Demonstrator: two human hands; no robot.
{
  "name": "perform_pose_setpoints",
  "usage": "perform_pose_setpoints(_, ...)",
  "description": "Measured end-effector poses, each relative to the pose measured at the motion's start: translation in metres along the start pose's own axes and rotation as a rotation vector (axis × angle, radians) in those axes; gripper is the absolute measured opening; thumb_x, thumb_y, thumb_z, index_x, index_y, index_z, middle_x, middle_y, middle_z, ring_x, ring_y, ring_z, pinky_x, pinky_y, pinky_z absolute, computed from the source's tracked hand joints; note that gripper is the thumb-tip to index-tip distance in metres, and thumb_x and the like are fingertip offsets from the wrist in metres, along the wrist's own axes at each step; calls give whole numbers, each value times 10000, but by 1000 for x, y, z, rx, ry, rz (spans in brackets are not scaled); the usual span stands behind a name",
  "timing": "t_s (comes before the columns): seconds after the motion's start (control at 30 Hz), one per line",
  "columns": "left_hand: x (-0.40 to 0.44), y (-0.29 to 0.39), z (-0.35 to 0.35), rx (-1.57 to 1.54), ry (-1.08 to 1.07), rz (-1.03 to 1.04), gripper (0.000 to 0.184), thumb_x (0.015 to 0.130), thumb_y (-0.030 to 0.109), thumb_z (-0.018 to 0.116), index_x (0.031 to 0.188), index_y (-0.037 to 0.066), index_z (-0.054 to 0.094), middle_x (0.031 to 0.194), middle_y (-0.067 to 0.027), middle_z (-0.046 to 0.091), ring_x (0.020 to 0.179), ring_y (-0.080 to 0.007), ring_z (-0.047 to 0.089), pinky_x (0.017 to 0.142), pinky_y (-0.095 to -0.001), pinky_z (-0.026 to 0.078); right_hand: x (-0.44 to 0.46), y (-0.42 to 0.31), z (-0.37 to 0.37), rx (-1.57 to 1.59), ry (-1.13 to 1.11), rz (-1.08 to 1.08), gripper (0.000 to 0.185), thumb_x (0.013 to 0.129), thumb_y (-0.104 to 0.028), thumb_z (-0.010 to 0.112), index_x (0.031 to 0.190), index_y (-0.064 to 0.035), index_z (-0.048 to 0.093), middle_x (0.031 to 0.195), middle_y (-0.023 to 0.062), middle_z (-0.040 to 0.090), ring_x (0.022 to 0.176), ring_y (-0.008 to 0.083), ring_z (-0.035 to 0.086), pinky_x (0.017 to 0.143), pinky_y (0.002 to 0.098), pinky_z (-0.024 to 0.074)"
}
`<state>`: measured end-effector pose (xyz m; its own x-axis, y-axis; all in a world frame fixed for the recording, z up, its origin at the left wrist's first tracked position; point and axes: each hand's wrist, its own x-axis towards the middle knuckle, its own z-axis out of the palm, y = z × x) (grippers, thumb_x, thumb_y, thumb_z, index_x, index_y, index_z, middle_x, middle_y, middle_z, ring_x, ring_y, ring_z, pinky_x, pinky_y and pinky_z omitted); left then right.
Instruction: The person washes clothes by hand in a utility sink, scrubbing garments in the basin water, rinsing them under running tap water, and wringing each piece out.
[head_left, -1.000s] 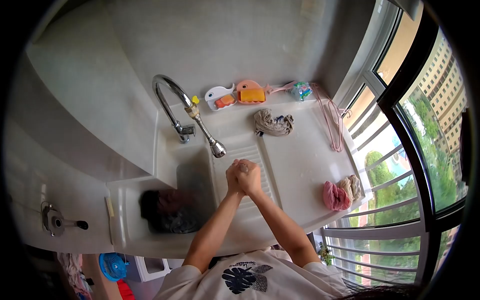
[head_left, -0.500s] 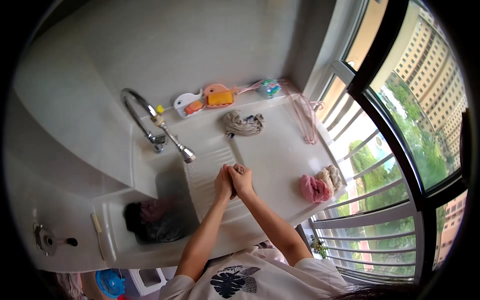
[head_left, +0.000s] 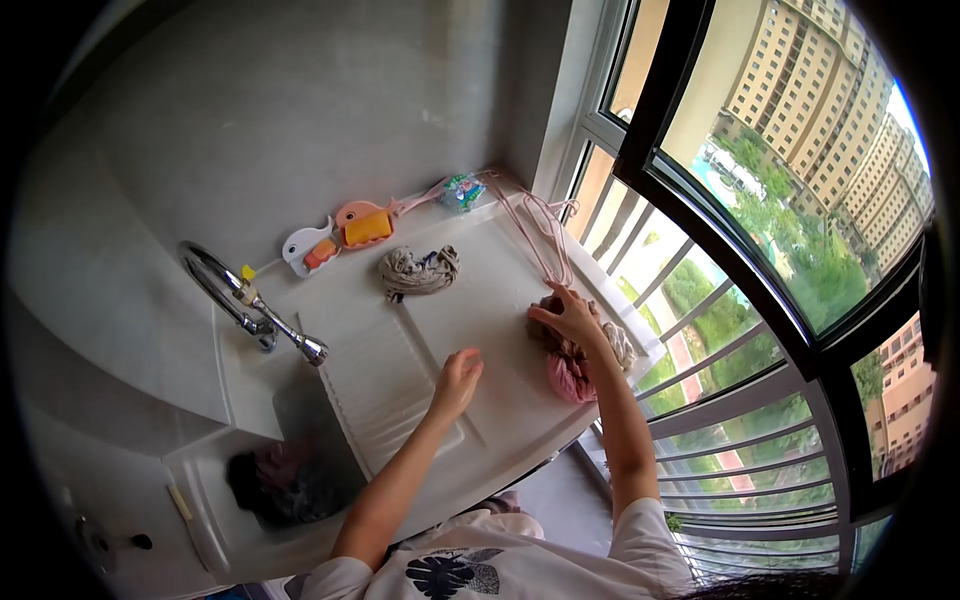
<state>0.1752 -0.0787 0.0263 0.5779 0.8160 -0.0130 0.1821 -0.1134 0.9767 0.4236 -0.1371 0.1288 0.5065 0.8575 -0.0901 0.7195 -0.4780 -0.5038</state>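
On the bench point(head_left: 500, 295) by the window point(head_left: 634, 165), the right hand point(head_left: 572, 318) is touching brown cloth point(head_left: 545, 334), grip unclear, pink cloth point(head_left: 571, 379) apparently propping it, while the left hand point(head_left: 458, 384) is hovering, released.

Laundry point(head_left: 292, 490) lies in the basin point(head_left: 318, 405) at my left, the faucet point(head_left: 252, 305) behind it, the washboard point(head_left: 385, 390) to its right. On the surface point(head_left: 490, 265), one cloth point(head_left: 418, 272) sits before two soap dishes point(head_left: 345, 216), each bearing a bar. Hangers point(head_left: 545, 245) lie far right, behind bundled cloths point(head_left: 572, 376) near the edge beside the window point(head_left: 700, 430).
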Motion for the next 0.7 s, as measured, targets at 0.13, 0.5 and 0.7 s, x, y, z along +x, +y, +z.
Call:
perform_pose_setpoints(0.13,-10,7,-33,-1,-59,-134,274,941,244,541,1093,21,590,951,-106,633,841,-181,613,773,-310,482,11,13,-23,427,132,-141,698,854,-574,535,1388,-140,421,1442,205,348,1315,389,359,1064,484,329)
perform_pose_setpoints(0.5,-116,-35,-178,127,342,-83,204,955,162,515,907,-1,628,642,-69,597,581,-120,555,557,-267,439,-69,-145,99,643,-278,-428,224,960,-154,517,1084,2,619,919,97,684,873,172,652,765,278,499)
perform_pose_setpoints(0.7,-262,-138,-301,483,575,-211,125,871,101,582,938,9,632,757,-128,636,714,-281,636,653,-380,482,-125,-245,241,538,-830,-531,241,951,-187,524,1091,-19,623,911,107,684,853,172,661,769,299,518)
